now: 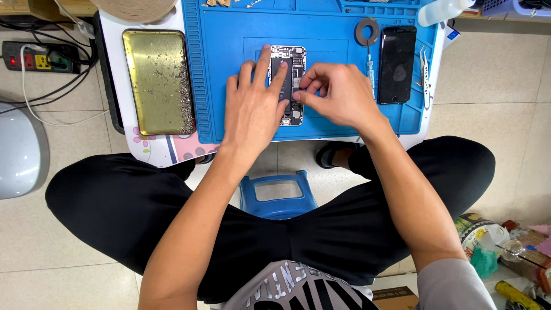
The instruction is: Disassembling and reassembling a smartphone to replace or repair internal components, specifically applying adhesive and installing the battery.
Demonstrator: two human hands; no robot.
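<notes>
Head view: the left hand [252, 103] lies flat, fingers spread, over the opened phone [291, 86] on the blue mat [229, 51], hiding its left half. The right hand [338, 95] pinches at its edge; what it grips is too small to tell.

Phone repair workshop: blue repair mat [229, 69], opened phone [295, 86], tweezers [425, 74].

A small white table [117, 69] carries a blue work mat [229, 123] and a gold tray [156, 80].
</notes>
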